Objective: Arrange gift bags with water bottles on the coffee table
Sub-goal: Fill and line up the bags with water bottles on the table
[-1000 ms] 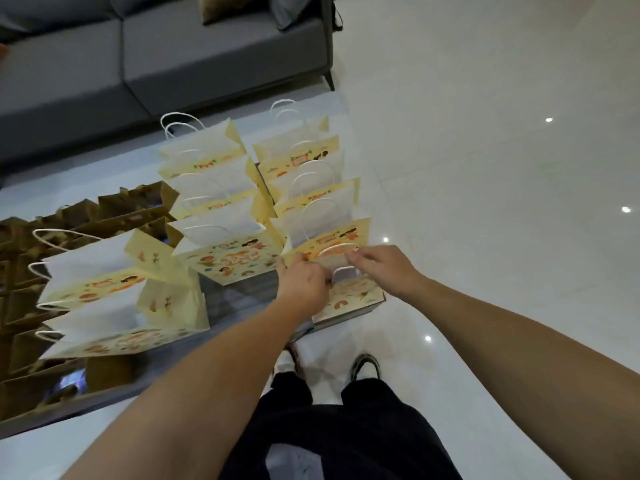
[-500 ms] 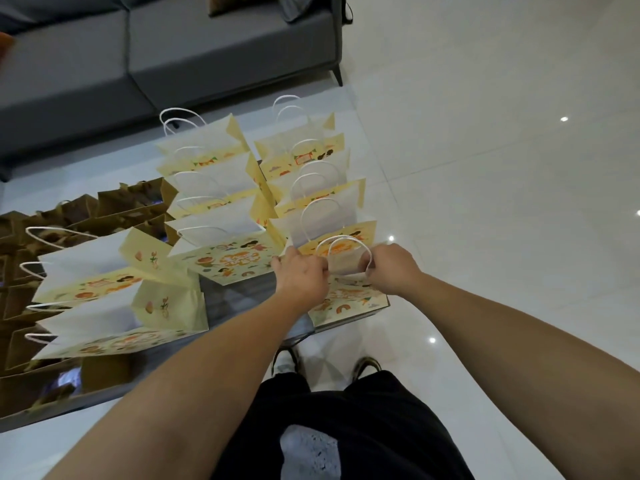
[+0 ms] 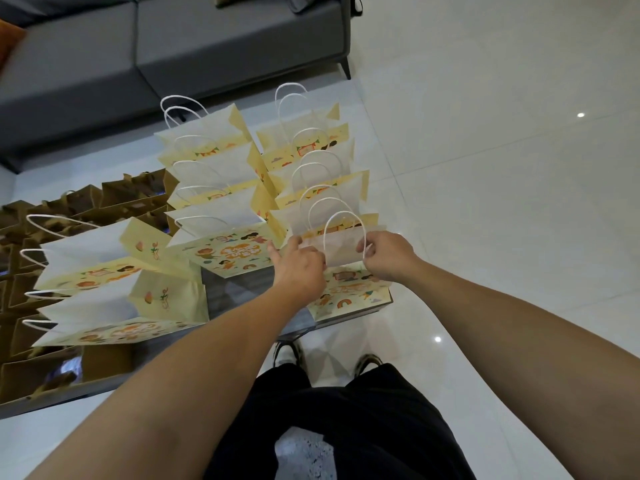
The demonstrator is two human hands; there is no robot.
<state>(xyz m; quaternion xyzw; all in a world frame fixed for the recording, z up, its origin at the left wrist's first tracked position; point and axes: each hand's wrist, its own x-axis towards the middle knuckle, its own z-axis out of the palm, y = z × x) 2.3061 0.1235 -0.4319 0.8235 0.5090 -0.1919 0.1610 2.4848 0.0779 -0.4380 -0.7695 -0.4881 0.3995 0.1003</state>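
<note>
At nine o'clock, brown paper bags (image 3: 52, 216) crowd the left end of the bench (image 3: 239, 296). Just right of them, two yellow gift bags (image 3: 104, 271) lie tipped on their sides, white handles pointing to nine o'clock. Toward twelve o'clock from the hands, two rows of yellow gift bags (image 3: 221, 168) stand upright, running toward the grey sofa (image 3: 173, 46).

At the bench's near right corner, close to centre, stands the nearest gift bag (image 3: 346, 292). The left hand (image 3: 299, 268) grips its left top edge, fingers curled round the paper, index finger stretched toward eleven o'clock. The right hand (image 3: 388, 254) pinches the right top edge beside the white handle loop (image 3: 343, 220), fingers curled narrow on it. The bag's mouth is spread between the two hands.

No bottle can be made out inside it. At six o'clock are dark trousers and shoes on the white tiled floor (image 3: 502, 168).
</note>
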